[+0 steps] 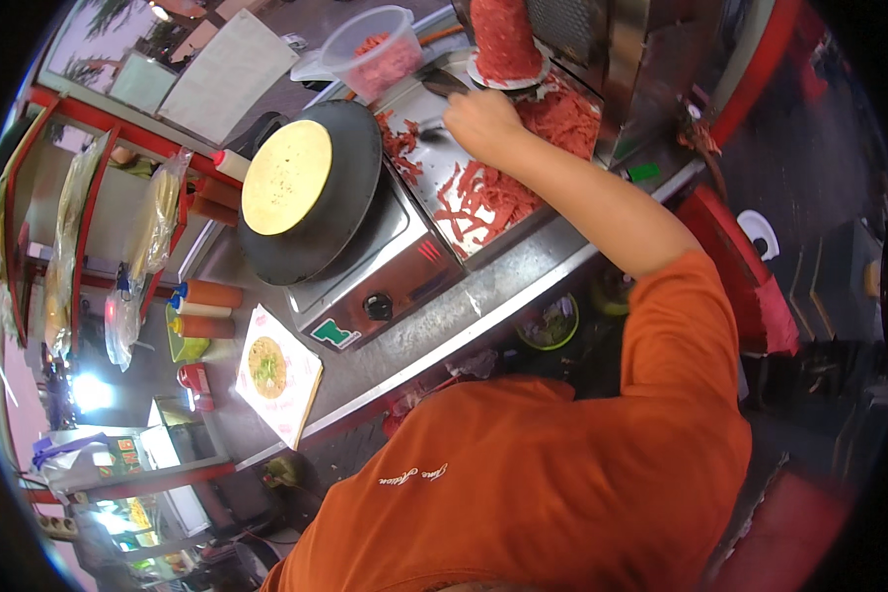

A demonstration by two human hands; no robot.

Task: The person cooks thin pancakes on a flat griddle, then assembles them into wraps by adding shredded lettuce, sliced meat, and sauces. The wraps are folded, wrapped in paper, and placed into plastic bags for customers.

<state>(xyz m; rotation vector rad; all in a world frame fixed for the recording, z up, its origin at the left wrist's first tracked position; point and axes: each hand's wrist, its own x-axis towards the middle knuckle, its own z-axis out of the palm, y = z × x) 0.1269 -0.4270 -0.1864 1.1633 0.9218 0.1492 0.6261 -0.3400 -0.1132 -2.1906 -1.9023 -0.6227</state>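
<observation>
My right hand (481, 126) reaches over a metal tray (444, 187) with its fingers closed. Dark utensil ends (444, 83) show beside the fingers; its exact kind is unclear. Loose strips of reddish shaved meat (493, 202) lie in the tray, around and below the hand. Just beyond the hand, a tall cone of red meat (506, 41) stands on a round white-edged base. Left of the tray, a pale yellow flatbread (287, 178) lies flat on a round black griddle (350, 202). My left hand does not show.
A clear plastic jug (400, 30) with meat pieces stands behind the tray. Sauce bottles (210, 294) line the left of the counter. Printed paper (301, 400) with a small round topped food (266, 365) lies near its front edge. A metal burner (405, 281) supports the griddle.
</observation>
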